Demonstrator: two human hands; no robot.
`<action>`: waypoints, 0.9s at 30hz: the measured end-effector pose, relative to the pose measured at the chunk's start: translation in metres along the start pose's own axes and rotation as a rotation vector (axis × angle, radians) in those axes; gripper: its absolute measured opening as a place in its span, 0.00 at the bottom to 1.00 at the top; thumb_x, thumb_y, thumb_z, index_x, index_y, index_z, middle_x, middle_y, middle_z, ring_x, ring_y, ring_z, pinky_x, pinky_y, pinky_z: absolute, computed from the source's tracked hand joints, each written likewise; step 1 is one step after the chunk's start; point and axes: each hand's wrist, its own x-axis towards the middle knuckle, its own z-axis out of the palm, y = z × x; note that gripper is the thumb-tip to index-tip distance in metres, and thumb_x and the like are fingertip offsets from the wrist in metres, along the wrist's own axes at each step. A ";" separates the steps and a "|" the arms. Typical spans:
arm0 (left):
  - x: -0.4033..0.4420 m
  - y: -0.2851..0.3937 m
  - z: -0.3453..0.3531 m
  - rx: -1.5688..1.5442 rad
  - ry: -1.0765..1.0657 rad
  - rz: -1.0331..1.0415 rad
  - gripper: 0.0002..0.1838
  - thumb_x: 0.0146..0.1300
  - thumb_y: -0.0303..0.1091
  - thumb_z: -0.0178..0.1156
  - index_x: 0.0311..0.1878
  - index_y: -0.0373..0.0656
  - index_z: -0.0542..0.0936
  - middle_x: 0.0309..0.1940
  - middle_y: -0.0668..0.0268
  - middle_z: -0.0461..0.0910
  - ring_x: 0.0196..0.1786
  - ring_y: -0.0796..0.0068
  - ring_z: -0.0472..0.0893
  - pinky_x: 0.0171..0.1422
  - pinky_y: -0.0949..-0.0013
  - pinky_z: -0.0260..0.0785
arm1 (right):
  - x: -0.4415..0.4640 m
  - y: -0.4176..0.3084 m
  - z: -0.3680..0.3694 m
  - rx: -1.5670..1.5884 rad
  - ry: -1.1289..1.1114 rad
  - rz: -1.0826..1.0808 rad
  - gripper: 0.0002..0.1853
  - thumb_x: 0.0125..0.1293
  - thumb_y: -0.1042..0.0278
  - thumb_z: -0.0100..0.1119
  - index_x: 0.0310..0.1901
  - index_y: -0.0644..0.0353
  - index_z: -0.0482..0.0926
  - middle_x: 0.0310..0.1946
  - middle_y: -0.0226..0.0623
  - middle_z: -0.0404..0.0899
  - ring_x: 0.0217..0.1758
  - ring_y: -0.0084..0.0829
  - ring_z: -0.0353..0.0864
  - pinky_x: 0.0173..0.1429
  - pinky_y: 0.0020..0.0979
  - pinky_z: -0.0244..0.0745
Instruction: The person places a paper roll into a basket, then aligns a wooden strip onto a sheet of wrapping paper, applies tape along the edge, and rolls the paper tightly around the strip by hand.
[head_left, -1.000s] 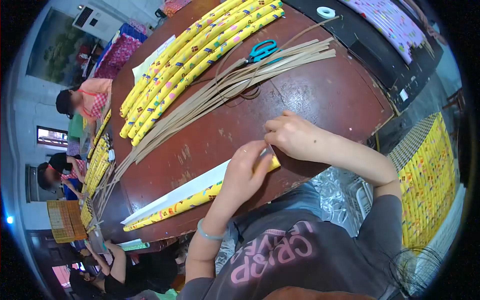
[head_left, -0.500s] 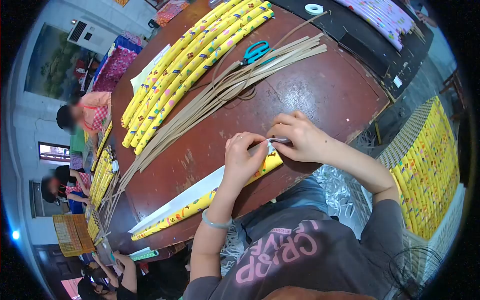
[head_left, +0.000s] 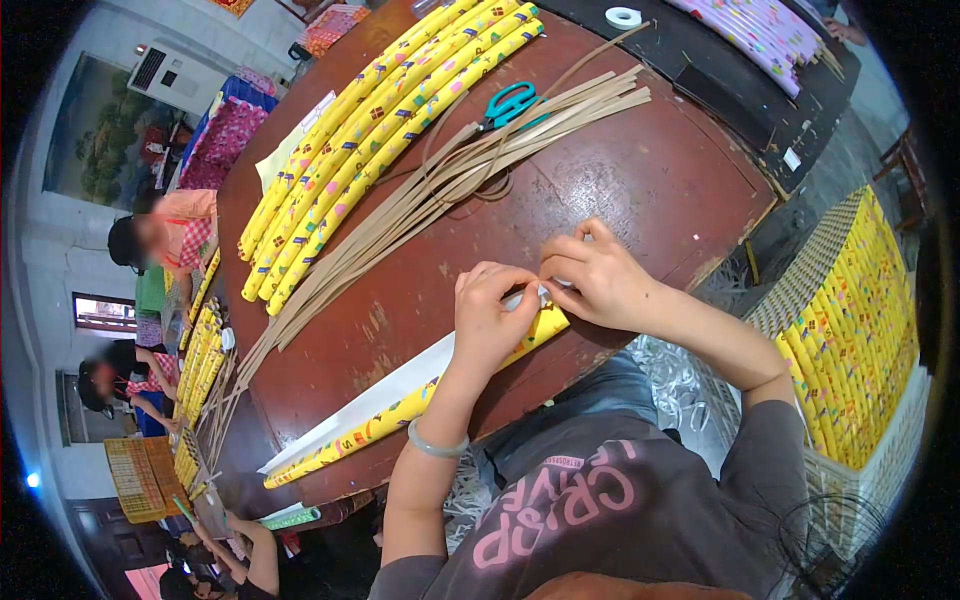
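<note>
A roll of yellow patterned wrapping paper [head_left: 350, 440] lies slanted along the near table edge, with a white flap [head_left: 365, 402] showing along its far side. My left hand [head_left: 495, 315] is closed over the roll's right end, thumb and fingertips pinched at the paper's edge. Right beside it, my right hand [head_left: 598, 280] pinches at the same corner, its fingertips almost touching the left ones. A bit of white shows between the hands. Whatever is in the right fingertips is too small and covered to make out.
Several finished yellow rolls [head_left: 385, 140], long brown strips [head_left: 420, 205] and teal-handled scissors [head_left: 512, 107] lie farther across the table. A tape roll [head_left: 623, 18] sits on the dark table. Stacked yellow rolls fill a crate [head_left: 890, 450] at right. Other people [head_left: 180, 235] work at left.
My fingertips have drawn closer together at the roll's end. The greyish strip seen between them earlier is now mostly hidden. The roll has barely moved.
</note>
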 end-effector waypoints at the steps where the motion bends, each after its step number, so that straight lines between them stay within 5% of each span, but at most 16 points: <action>1: 0.000 0.000 0.000 -0.019 0.000 -0.020 0.03 0.56 0.30 0.68 0.33 0.43 0.85 0.30 0.67 0.84 0.41 0.67 0.81 0.51 0.62 0.65 | 0.000 0.000 0.000 -0.016 0.006 -0.023 0.09 0.56 0.70 0.70 0.38 0.56 0.81 0.42 0.31 0.81 0.43 0.32 0.78 0.55 0.37 0.68; 12: 0.002 -0.008 -0.003 -0.086 0.054 -0.097 0.03 0.60 0.31 0.67 0.35 0.43 0.86 0.33 0.66 0.85 0.42 0.66 0.81 0.53 0.62 0.65 | -0.024 -0.007 -0.037 -0.059 0.018 -0.037 0.09 0.57 0.74 0.68 0.41 0.54 0.85 0.49 0.34 0.83 0.44 0.29 0.81 0.55 0.36 0.67; 18: 0.002 -0.007 -0.002 -0.026 0.071 -0.074 0.04 0.60 0.31 0.68 0.36 0.43 0.87 0.34 0.66 0.86 0.44 0.66 0.81 0.54 0.62 0.64 | -0.025 0.030 -0.063 -0.111 0.021 0.134 0.11 0.59 0.70 0.70 0.44 0.52 0.84 0.59 0.37 0.80 0.49 0.40 0.81 0.55 0.39 0.74; 21: 0.002 -0.005 0.000 0.027 0.103 -0.024 0.04 0.61 0.30 0.67 0.37 0.43 0.87 0.34 0.66 0.86 0.44 0.65 0.81 0.54 0.61 0.64 | -0.014 0.041 -0.077 -0.163 0.002 0.164 0.28 0.59 0.69 0.72 0.62 0.55 0.75 0.63 0.41 0.78 0.52 0.46 0.80 0.57 0.39 0.74; 24: 0.001 -0.006 0.000 0.046 0.112 -0.015 0.03 0.61 0.30 0.67 0.36 0.43 0.86 0.34 0.66 0.85 0.44 0.65 0.81 0.54 0.61 0.64 | -0.001 0.052 -0.083 -0.124 -0.063 0.436 0.35 0.57 0.68 0.73 0.67 0.56 0.70 0.61 0.42 0.79 0.54 0.48 0.80 0.59 0.41 0.73; 27: -0.001 -0.010 0.003 0.054 0.130 0.004 0.04 0.61 0.32 0.67 0.36 0.43 0.87 0.33 0.64 0.85 0.44 0.64 0.81 0.53 0.60 0.64 | 0.010 0.081 -0.082 -0.243 -0.160 0.310 0.35 0.56 0.65 0.74 0.67 0.56 0.71 0.59 0.43 0.80 0.55 0.47 0.80 0.62 0.42 0.71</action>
